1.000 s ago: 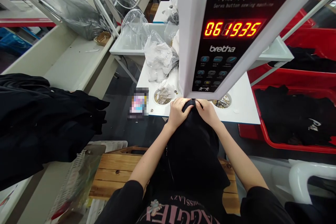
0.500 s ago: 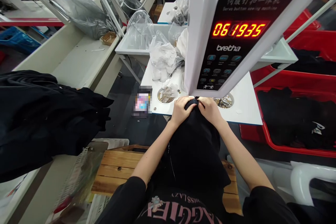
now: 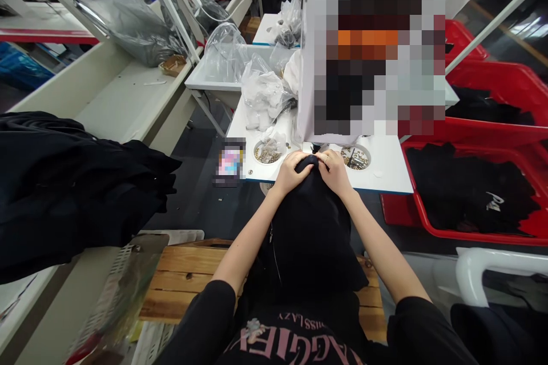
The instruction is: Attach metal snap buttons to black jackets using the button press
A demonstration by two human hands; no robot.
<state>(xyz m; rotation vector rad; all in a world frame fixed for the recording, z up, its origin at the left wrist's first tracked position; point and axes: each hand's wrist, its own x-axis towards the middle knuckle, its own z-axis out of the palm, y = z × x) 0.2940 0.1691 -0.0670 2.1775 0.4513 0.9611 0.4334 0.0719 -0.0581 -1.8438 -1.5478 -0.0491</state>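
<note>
Both my hands sit at the front edge of a white machine table (image 3: 381,174), just below the head of a button sewing machine (image 3: 368,57). My left hand (image 3: 291,174) and my right hand (image 3: 334,174) pinch a gathered fold of a black garment (image 3: 312,234). The rest of the cloth hangs down towards my lap. The machine's foot and needle area is mostly hidden by the machine head and my fingers. Round dishes of metal buttons (image 3: 268,151) (image 3: 355,157) lie on either side of my hands.
Clear plastic bags (image 3: 262,94) are heaped behind the dishes. A red crate (image 3: 428,211) of black garments stands on the right, and a pile of black garments (image 3: 72,194) lies on a left-hand shelf. A wooden stool (image 3: 184,279) is beneath me. A blurred phone (image 3: 231,162) lies near the table's left edge.
My hands keep the same hold on the black fold. The whole view has shifted slightly, and the machine's panel now appears blurred.
</note>
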